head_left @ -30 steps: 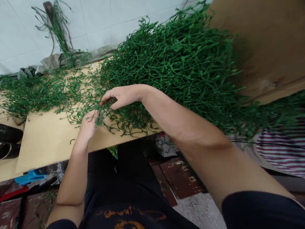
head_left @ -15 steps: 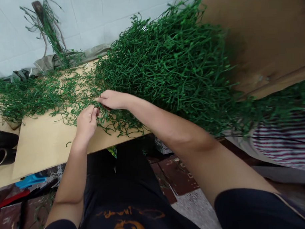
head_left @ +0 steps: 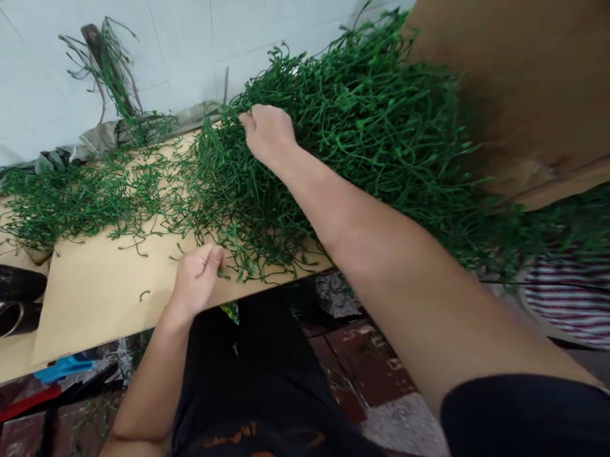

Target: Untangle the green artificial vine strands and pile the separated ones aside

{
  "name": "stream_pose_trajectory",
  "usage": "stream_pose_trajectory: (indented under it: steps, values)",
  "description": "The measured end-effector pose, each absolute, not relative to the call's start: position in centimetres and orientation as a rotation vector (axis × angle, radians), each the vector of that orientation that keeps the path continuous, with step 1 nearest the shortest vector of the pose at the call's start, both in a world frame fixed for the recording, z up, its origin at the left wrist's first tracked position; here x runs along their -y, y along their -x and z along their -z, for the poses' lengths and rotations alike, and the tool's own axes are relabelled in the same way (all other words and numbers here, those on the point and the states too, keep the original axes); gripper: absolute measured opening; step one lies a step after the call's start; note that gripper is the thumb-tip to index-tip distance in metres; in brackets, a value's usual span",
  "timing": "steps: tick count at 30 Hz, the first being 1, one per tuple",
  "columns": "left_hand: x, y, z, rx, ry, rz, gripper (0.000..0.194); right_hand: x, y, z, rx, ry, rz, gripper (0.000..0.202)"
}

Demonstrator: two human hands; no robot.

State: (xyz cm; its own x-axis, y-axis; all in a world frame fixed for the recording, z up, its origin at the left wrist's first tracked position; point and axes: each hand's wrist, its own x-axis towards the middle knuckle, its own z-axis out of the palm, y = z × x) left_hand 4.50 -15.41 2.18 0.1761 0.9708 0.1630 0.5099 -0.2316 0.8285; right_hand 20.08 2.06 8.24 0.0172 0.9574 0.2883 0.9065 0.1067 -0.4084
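A large heap of thin green plastic plant stems (head_left: 376, 126) covers the right and middle of the tan board (head_left: 97, 289). My right hand (head_left: 269, 131) is at the left upper side of the heap, its fingers pinched together among the stems; what they grip is hidden. Near the front edge of the board, my left hand (head_left: 199, 275) is closed, thumb on top, beside some loose stems (head_left: 243, 254). Whatever sits inside that fist, if anything, cannot be made out. A thinner layer of green stems (head_left: 88, 199) spreads over the board's left part.
Against the tiled wall (head_left: 188, 46) stands a dark upright stick (head_left: 96, 46) hung with green stems. A black tumbler (head_left: 14, 282) and a dark open cylinder (head_left: 12, 319) lie at the left. A large cardboard panel (head_left: 525, 87) rises at the right, above striped cloth (head_left: 577, 299).
My right hand has moved away from the left one, up and right into the heap. The left hand has shifted slightly right and down, and the camera view has moved a little.
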Motion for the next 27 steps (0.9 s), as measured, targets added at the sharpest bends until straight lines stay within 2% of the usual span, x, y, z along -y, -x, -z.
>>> stream_pose_trajectory:
  steps: [5,8,11,14,18,22,27]
  values:
    - [11.3,-3.7,-0.6,-1.665,-2.000,-0.760,0.025,-0.1,-18.0,-9.3,2.121,1.485,-0.253,0.037]
    - [9.8,-2.4,-0.5,-1.784,-2.003,-0.853,0.041,0.5,-17.3,-9.0,2.166,1.418,-0.384,0.026]
    - [9.4,-1.2,-1.4,-1.841,-1.845,-1.137,0.047,0.5,-17.4,-8.4,2.181,1.332,-0.478,0.019]
    - [9.0,-1.7,-2.1,-1.687,-1.721,-1.314,0.051,1.0,-17.0,-8.1,2.190,1.220,-0.548,0.014]
    - [8.2,-4.0,-2.5,-1.414,-1.606,-1.246,0.046,2.2,-16.0,-8.3,2.188,1.178,-0.615,0.015]
    - [8.2,-5.2,-2.5,-1.346,-1.490,-1.200,0.036,2.3,-16.0,-8.1,2.160,1.194,-0.647,0.016]
    - [8.8,-5.4,-2.3,-1.309,-1.524,-1.225,0.049,1.1,-16.7,-7.4,2.094,1.248,-0.681,0.020]
